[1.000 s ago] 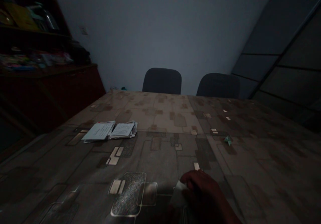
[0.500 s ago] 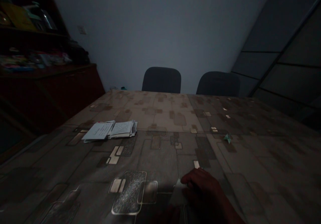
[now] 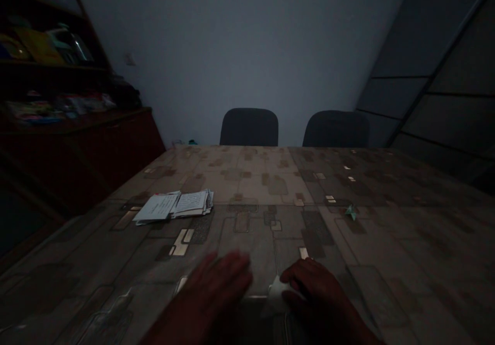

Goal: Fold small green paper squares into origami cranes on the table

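Note:
A small pale piece of paper (image 3: 277, 294) with a pointed top lies near the front of the table. My right hand (image 3: 315, 288) pinches its right side between thumb and curled fingers. To the left of the paper, my left hand (image 3: 222, 278) is over the table, blurred by motion. Its fingers look stretched out, and nothing shows in them. A gap separates it from the paper. Farther off on the right lies a small green folded paper shape (image 3: 350, 212), apart from both hands.
Stacks of printed paper sheets (image 3: 160, 207) lie on the left of the patterned tablecloth (image 3: 247, 180). Two dark chairs (image 3: 249, 127) stand behind the far edge. A cabinet with cluttered shelves (image 3: 77, 123) is at the left. The room is dim.
My left hand has risen from the bottom edge and moved out over the table, left of the paper. My right hand stays on the paper. The view has shifted slightly.

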`<control>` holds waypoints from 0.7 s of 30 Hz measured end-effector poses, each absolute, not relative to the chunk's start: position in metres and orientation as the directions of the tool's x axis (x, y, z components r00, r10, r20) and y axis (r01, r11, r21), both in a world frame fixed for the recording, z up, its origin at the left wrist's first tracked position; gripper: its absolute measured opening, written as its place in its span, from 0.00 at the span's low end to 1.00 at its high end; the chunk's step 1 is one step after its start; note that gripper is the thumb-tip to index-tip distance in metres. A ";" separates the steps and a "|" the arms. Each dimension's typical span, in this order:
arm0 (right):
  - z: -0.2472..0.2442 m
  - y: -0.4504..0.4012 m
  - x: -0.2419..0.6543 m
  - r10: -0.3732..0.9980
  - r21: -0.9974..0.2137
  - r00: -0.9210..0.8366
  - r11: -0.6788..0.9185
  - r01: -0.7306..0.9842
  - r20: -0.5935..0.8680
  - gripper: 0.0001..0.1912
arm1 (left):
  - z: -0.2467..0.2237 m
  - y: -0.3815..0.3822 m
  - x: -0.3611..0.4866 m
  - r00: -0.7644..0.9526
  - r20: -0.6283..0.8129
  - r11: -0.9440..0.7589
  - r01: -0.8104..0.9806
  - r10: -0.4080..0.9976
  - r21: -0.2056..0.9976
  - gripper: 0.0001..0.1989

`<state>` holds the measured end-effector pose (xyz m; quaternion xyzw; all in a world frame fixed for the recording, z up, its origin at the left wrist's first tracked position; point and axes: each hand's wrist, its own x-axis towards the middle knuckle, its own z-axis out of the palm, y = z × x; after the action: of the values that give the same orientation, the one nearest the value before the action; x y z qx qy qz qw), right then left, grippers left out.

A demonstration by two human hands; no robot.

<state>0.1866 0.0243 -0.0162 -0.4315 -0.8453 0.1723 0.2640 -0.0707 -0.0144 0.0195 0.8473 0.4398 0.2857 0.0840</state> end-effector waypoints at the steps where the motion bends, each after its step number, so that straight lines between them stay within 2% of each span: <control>1: -0.017 0.026 0.187 0.820 -0.517 -0.492 0.569 0.639 0.293 0.08 | 0.029 0.007 -0.089 0.421 0.423 -0.576 0.731 0.803 0.365 0.21; 3: -0.021 0.028 0.189 0.804 -0.516 -0.518 0.588 0.622 0.292 0.07 | 0.050 0.051 -0.133 0.326 0.406 -0.462 0.834 0.854 0.302 0.22; 4: -0.023 0.029 0.190 0.792 -0.514 -0.535 0.603 0.609 0.294 0.07 | 0.060 0.071 -0.156 0.218 0.419 -0.355 0.891 0.881 0.283 0.23; 6: -0.025 0.031 0.191 0.769 -0.508 -0.566 0.629 0.588 0.298 0.07 | 0.073 0.102 -0.195 0.042 0.372 -0.162 0.941 0.927 0.298 0.27; 7: -0.026 0.032 0.192 0.765 -0.506 -0.570 0.634 0.584 0.300 0.07 | 0.075 0.111 -0.209 0.035 0.359 -0.149 0.944 0.933 0.295 0.29; 12: -0.025 0.029 0.192 0.762 -0.501 -0.570 0.638 0.584 0.307 0.06 | 0.055 0.118 -0.221 0.173 0.286 -0.254 0.927 0.942 0.276 0.29; 16: -0.024 0.028 0.191 0.776 -0.491 -0.548 0.626 0.606 0.312 0.08 | 0.032 0.116 -0.203 0.280 0.177 -0.318 0.916 0.943 0.243 0.23; 21: -0.027 0.029 0.192 0.760 -0.490 -0.567 0.643 0.588 0.317 0.08 | 0.019 0.122 -0.204 0.303 0.105 -0.319 0.926 0.947 0.203 0.28</control>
<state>0.1921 0.0288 -0.0269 -0.3877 -0.8693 0.1675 0.2568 -0.2037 0.1223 0.0186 0.8054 0.5814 0.1026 0.0520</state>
